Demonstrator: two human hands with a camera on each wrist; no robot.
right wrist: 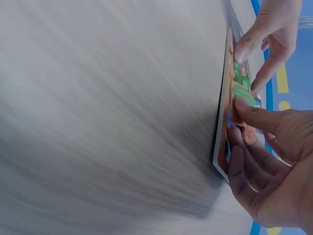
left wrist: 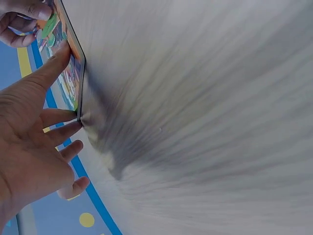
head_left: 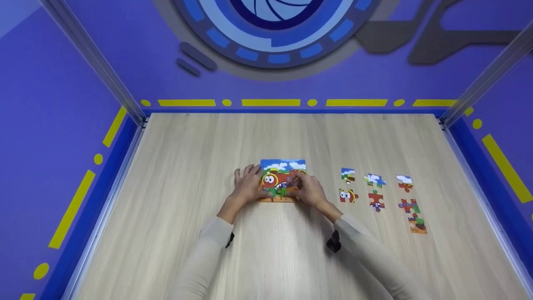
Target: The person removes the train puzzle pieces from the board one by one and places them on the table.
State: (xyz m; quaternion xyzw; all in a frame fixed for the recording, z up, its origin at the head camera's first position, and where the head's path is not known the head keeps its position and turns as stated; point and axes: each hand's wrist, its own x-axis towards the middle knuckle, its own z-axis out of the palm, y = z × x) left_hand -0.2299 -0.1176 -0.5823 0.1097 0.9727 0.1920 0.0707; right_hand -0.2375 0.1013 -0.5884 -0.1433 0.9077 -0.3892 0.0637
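A small square jigsaw puzzle board (head_left: 283, 163) with a cartoon red train lies on the table in front of me. My left hand (head_left: 248, 186) holds its left side; the thumb (left wrist: 58, 56) rests on the picture near the front edge, and two fingertips touch the side edge. Over the right part of the board, my right hand (head_left: 311, 191) pinches a green and orange puzzle piece (right wrist: 243, 93) between thumb and fingers. That piece is tilted above the board surface in the right wrist view, partly hidden by the fingers.
To the right lie several loose puzzle pieces in rough columns: a train-face piece (head_left: 346, 196), a cloud piece (head_left: 374, 180), a red piece (head_left: 377, 200) and a cactus piece (head_left: 419, 225) among them. Blue panels (head_left: 266, 89) wall the wooden table (head_left: 187, 166) at back and sides.
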